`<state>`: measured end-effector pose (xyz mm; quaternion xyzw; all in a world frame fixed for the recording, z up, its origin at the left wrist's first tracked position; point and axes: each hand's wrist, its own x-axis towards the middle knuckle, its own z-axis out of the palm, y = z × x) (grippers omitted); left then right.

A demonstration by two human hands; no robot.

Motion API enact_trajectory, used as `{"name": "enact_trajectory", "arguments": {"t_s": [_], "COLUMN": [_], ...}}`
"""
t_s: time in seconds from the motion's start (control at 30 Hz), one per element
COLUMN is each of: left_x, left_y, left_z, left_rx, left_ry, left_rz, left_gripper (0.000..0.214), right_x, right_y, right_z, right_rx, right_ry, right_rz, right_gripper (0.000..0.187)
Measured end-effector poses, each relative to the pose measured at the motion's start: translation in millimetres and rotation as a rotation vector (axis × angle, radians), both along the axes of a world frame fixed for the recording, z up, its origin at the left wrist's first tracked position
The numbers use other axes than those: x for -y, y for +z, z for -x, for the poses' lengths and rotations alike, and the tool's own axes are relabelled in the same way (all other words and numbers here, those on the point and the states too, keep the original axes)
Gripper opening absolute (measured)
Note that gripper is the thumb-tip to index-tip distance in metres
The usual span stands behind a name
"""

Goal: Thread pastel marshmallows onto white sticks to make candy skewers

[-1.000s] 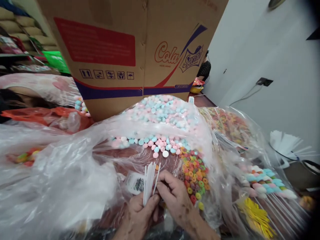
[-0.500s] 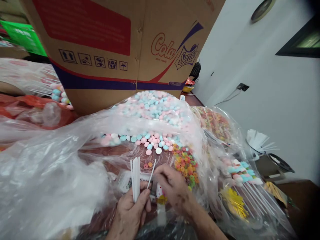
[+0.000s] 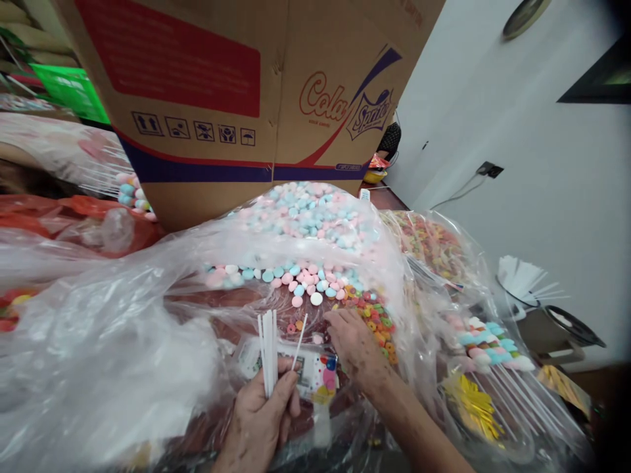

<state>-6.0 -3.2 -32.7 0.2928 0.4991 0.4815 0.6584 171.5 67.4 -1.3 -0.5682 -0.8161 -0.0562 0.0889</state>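
My left hand [image 3: 261, 417] is closed round a bundle of thin white sticks [image 3: 269, 351] that stand upright, with one stick [image 3: 299, 341] leaning off to the right. My right hand [image 3: 355, 347] lies palm down, fingers reaching into the heap of small coloured ring candies [image 3: 377, 318] inside an open clear plastic bag [image 3: 148, 328]. Just beyond lies a pile of pastel pink, blue and white round candies [image 3: 300, 279]. A small printed packet [image 3: 315, 374] sits between my hands.
A large cardboard box [image 3: 236, 98] with a red panel stands behind the bags. To the right lie finished candy skewers [image 3: 488, 348] on white sticks, gold twist ties [image 3: 473, 410], another bag of ring candies [image 3: 428, 240] and a pot of sticks [image 3: 522, 279]. Red bags [image 3: 73, 217] lie left.
My right hand has let go of the sticks and moved forward and right into the ring candies. My left hand keeps the bundle upright.
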Motion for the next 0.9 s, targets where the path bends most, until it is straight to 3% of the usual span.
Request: {"name": "enact_trajectory", "arguments": {"t_s": [0.13, 0.27, 0.53, 0.73, 0.9], "left_x": [-1, -2, -2, -2, -3], "left_y": [-4.7, -3.3, 2.2, 3.4, -1.9], "left_z": [1, 2, 3, 1, 1], "left_rx": [0.037, 0.055, 0.055, 0.048, 0.064], "left_ry": [-0.039, -0.031, -0.036, 0.003, -0.012], "left_rz": [0.025, 0.036, 0.022, 0.019, 0.030], "left_gripper": [0.051, 0.050, 0.047, 0.044, 0.047], "right_x": [-4, -4, -35, -63, -62], "right_y": [5.0, 12.3, 43.7, 25.5, 9.2], "right_z": [-16, -26, 19, 45, 43], "right_rx": [0.033, 0.178, 0.067, -0.003, -0.001], "right_ry": [-0.091, -0.174, -0.062, 0.095, 0.185], "right_rz": [-0.013, 0.085, 0.143, 0.189, 0.173], "right_gripper": [0.019, 0.014, 0.022, 0.022, 0.020]}}
